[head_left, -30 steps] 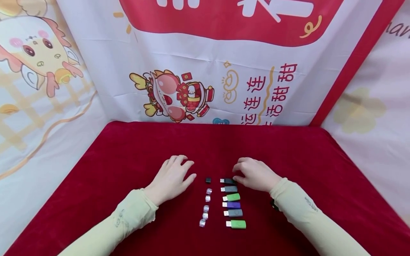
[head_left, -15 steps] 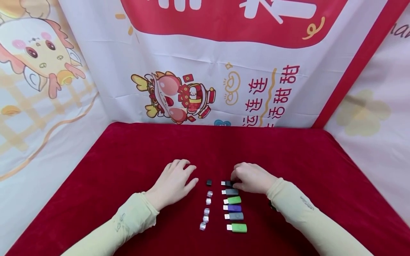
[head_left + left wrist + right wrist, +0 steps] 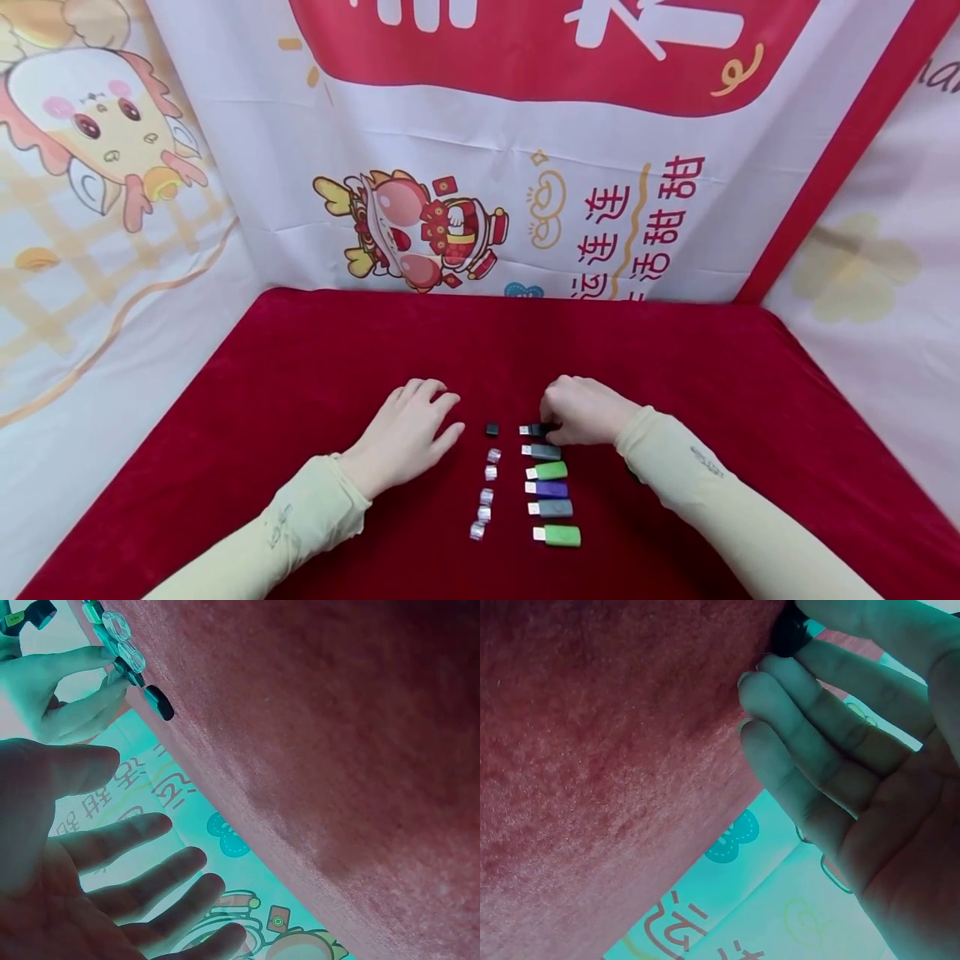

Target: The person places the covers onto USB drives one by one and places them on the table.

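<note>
My right hand (image 3: pixel 588 410) pinches a black USB stick (image 3: pixel 533 431) between thumb and forefinger at the top of the right-hand column. The stick lies on the cloth with its metal plug pointing left. In the right wrist view, the dark end of the black USB stick (image 3: pixel 789 631) shows at the fingertips. To the left, my left hand (image 3: pixel 401 437) rests on the cloth, fingers spread and holding nothing. A small black cap (image 3: pixel 492 430) sits just right of its thumb. In the left wrist view, the left fingers (image 3: pixel 135 889) are extended and apart.
Below the black stick lie a grey USB stick (image 3: pixel 542 452), a green one (image 3: pixel 551 471), a purple one (image 3: pixel 551 490), another grey one (image 3: pixel 555 508) and a lower green one (image 3: pixel 561 536). Several clear caps (image 3: pixel 486 497) form a column to their left. Red cloth (image 3: pixel 480 342) covers the table.
My right hand has moved slightly left and its fingers have closed on the black USB stick. The left hand stays in place beside the black cap. The camera view has shifted a little.
</note>
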Available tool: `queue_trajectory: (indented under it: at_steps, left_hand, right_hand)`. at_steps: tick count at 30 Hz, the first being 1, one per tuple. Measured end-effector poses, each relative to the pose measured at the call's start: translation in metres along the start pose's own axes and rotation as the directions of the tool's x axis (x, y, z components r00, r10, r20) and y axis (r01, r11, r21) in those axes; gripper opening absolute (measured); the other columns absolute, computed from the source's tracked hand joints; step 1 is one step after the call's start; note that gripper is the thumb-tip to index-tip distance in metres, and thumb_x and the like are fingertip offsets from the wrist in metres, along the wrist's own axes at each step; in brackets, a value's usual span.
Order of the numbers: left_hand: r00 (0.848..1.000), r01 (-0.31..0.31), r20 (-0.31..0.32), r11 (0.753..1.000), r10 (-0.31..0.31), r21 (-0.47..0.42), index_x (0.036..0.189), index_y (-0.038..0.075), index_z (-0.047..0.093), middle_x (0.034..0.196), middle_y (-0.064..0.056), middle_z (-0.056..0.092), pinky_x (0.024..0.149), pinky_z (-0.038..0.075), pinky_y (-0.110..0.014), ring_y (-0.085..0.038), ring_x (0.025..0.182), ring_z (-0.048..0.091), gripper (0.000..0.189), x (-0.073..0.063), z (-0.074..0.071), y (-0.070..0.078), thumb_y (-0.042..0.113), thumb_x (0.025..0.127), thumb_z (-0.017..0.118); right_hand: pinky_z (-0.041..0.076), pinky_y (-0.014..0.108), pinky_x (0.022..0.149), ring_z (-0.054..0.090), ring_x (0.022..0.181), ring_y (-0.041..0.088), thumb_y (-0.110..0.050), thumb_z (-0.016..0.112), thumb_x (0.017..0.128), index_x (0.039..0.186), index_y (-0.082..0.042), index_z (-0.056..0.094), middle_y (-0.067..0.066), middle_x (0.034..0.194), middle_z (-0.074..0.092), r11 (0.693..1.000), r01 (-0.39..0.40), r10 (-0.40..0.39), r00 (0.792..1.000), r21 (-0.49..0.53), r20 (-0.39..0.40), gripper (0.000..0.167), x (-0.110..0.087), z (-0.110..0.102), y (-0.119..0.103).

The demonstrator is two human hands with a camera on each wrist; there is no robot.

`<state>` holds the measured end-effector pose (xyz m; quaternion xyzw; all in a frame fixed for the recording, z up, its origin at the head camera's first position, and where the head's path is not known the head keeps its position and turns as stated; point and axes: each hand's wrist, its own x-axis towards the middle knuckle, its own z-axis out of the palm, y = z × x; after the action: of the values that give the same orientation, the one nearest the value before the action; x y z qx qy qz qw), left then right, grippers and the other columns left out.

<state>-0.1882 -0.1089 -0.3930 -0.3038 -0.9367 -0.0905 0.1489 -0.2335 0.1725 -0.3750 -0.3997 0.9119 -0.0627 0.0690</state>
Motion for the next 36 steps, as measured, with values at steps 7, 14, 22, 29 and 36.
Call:
queue_trajectory:
  at_steps: [7, 14, 22, 29, 36]
  left_hand:
    - [1.000, -0.008, 0.015, 1.000, 0.008, 0.001, 0.118, 0.009, 0.069, 0.116, -0.011, 0.059, 0.091, 0.046, -0.044, -0.028, 0.105, 0.054, 0.036, 0.001, 0.000, 0.002, 0.031, 0.090, 0.070]
    - [1.000, -0.019, 0.021, 1.000, 0.019, 0.004, 0.116, 0.010, 0.070, 0.114, -0.009, 0.060, 0.086, 0.049, -0.042, -0.027, 0.104, 0.054, 0.033, 0.003, -0.001, 0.002, 0.031, 0.090, 0.069]
    - [0.999, -0.044, 0.028, 0.999, 0.044, -0.011, 0.112, 0.010, 0.071, 0.112, -0.009, 0.061, 0.083, 0.050, -0.042, -0.027, 0.104, 0.054, 0.029, 0.008, -0.003, 0.004, 0.030, 0.091, 0.068]
    - [0.998, -0.055, 0.023, 0.998, 0.055, -0.009, 0.111, 0.010, 0.072, 0.111, -0.009, 0.061, 0.083, 0.051, -0.041, -0.027, 0.103, 0.054, 0.028, 0.013, -0.001, 0.005, 0.030, 0.092, 0.068]
    - [0.998, -0.050, 0.024, 0.999, 0.050, 0.001, 0.110, 0.011, 0.073, 0.110, -0.008, 0.062, 0.083, 0.051, -0.040, -0.026, 0.102, 0.054, 0.027, 0.016, 0.001, 0.002, 0.030, 0.092, 0.067]
  right_hand:
    - [0.048, 0.024, 0.057, 0.052, 0.059, 0.004, -0.024, 0.086, 0.076, 0.083, -0.015, 0.076, -0.009, 0.071, 0.062, 1.000, -0.012, 0.012, 1.000, 0.008, 0.019, 0.014, 0.005, 0.000, 0.004]
    - [0.048, 0.025, 0.057, 0.052, 0.059, 0.005, -0.024, 0.086, 0.076, 0.082, -0.014, 0.076, -0.009, 0.070, 0.061, 1.000, -0.028, 0.028, 1.000, 0.010, 0.015, 0.015, 0.005, 0.001, 0.004]
    - [0.048, 0.024, 0.060, 0.053, 0.065, 0.005, -0.020, 0.084, 0.078, 0.090, -0.010, 0.078, -0.005, 0.079, 0.066, 0.999, -0.001, 0.002, 1.000, 0.032, -0.021, 0.017, 0.002, 0.002, 0.007]
    - [0.050, 0.024, 0.065, 0.054, 0.071, 0.006, -0.023, 0.085, 0.077, 0.092, -0.011, 0.078, -0.005, 0.084, 0.065, 1.000, -0.003, 0.005, 0.998, 0.030, -0.067, 0.020, -0.002, -0.001, 0.007]
    - [0.051, 0.024, 0.066, 0.055, 0.070, 0.006, -0.019, 0.083, 0.079, 0.094, -0.013, 0.077, -0.008, 0.084, 0.065, 0.988, -0.009, 0.041, 0.978, 0.156, -0.206, 0.017, -0.017, -0.009, 0.004]
